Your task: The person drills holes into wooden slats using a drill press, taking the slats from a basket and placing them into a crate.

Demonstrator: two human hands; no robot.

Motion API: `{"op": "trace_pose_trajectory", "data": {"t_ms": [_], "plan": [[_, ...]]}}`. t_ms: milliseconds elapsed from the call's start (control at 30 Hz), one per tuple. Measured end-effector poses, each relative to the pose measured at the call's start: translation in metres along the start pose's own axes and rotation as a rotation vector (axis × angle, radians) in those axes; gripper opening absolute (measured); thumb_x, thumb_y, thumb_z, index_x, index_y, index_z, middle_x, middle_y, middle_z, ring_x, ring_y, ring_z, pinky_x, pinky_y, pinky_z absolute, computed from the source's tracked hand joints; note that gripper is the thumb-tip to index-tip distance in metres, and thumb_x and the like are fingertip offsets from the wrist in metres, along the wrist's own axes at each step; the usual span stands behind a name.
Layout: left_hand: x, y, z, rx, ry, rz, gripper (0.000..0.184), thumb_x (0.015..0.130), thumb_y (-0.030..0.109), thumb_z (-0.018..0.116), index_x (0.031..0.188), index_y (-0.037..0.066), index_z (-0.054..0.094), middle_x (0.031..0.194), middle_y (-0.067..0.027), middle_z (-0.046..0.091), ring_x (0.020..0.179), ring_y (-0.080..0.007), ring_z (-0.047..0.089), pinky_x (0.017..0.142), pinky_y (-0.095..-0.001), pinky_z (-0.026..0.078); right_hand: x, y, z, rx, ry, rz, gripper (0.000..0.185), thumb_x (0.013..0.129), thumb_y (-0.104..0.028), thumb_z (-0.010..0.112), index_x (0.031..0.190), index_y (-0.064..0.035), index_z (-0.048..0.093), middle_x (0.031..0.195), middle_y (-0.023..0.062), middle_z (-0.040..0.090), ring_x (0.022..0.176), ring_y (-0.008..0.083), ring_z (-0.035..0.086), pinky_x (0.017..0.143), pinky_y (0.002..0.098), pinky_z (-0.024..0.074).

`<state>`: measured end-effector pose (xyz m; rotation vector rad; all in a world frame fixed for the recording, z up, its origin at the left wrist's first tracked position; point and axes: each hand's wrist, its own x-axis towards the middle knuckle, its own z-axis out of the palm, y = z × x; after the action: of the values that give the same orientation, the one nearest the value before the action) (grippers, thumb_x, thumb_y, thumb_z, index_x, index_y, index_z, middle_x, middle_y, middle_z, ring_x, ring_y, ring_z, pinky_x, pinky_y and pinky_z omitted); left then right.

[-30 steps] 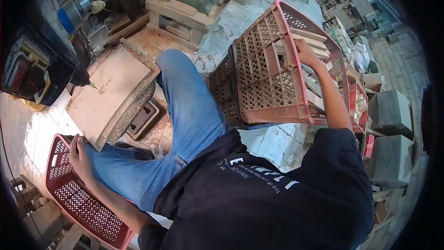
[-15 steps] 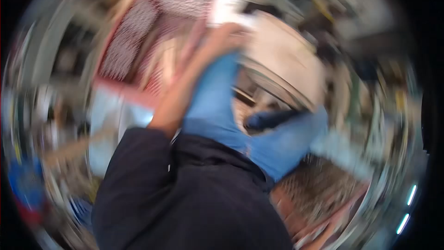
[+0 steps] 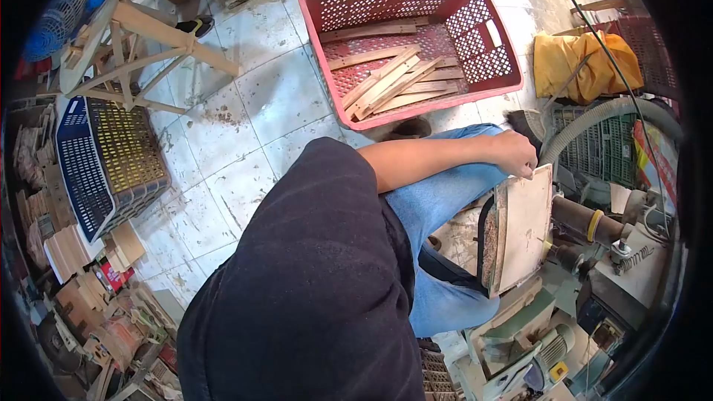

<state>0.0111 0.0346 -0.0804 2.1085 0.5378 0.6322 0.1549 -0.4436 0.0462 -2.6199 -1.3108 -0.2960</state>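
Board (image 3: pixel 526 226): pale, flat; best kept steady.
Left hand (image 3: pixel 514 152): half-curled at board's corner, grip unclear.
Right hand: out of view.
Crate (image 3: pixel 438 110): holds strips (image 3: pixel 389 84).

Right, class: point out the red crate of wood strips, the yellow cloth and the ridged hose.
Red crate (image 3: pixel 394 3): head view, far inside wall.
Yellow cloth (image 3: pixel 597 76): head view, near its middle.
Ridged hose (image 3: pixel 594 116): head view, left side of its arch.
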Motion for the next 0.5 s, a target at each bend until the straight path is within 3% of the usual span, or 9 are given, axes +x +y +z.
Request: {"op": "trace_pose_trajectory", "data": {"t_ms": [500], "plan": [[0.001,0.001,0.000,0.022,-0.032,-0.027,0.033,0.085,0.042,0.066,0.107,0.020,0.079,0.098,-0.0109,0.077,0.096,-0.0327,0.072,0.082,-0.0480,0.055,-0.005,-0.003,-0.024,-0.001,0.047,0.045,0.049,0.094,-0.035,0.063,0.129,-0.0007,0.063,0.118,0.0244,0.067,0.109,0.0401,0.064,0.092,0.0478,0.0513]]}}
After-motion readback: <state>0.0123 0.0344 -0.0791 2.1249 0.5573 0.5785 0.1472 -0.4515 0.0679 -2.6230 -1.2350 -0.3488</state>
